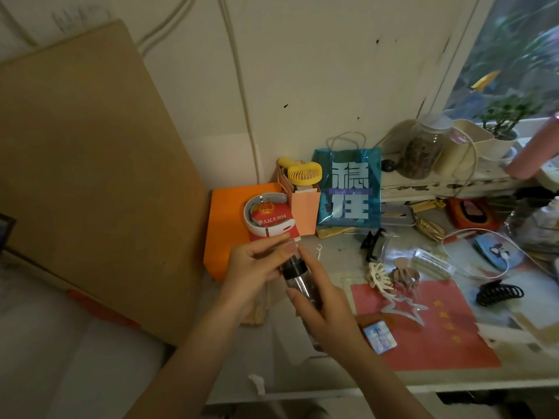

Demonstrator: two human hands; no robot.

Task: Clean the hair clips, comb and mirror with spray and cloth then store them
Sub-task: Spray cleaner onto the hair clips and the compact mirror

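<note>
At frame centre, the right hand [320,309] wraps its grip around a clear, dark-collared spray bottle [298,281]; the left hand [257,267] pinches its cap. Right, claw hair clips [379,278] lie on the cluttered tabletop [338,258]. Behind, a glossy blue bag [348,189].

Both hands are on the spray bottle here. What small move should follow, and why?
Probably aim the bottle at the clips. The right hand grips its body, the left hand pinches its cap, and the white clip lies just right, untouched.
</note>
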